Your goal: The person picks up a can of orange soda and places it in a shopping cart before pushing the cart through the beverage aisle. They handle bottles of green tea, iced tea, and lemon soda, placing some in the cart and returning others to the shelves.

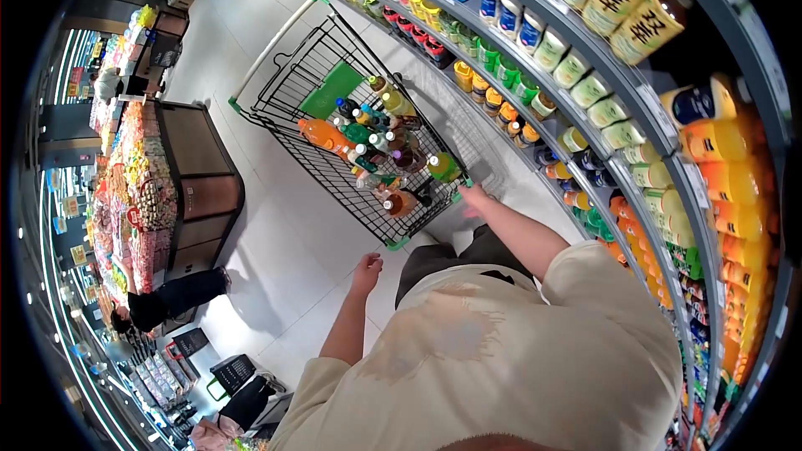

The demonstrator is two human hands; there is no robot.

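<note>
A black wire shopping cart (288,146) with green corners stands in front of me. Its white handle bar (271,54) is at the far end. Inside lie several bottles, among them an orange drink bottle (324,135), a green-labelled bottle (444,168) and a brown bottle (399,203). My right hand (474,201) is at the cart's near right corner, fingers apart, seeming to touch the green corner piece. My left hand (366,272) hangs beside the near left side of the cart, fingers loosely curled with nothing in them.
Curving along my right, a shelf (652,117) carries rows of drink bottles, including orange ones (718,142) and yellow-labelled ones (647,29). A heaped snack display (138,175) stands left across the tiled floor (276,259). A person in black (171,296) is beside it. Black baskets (234,374) sit lower left.
</note>
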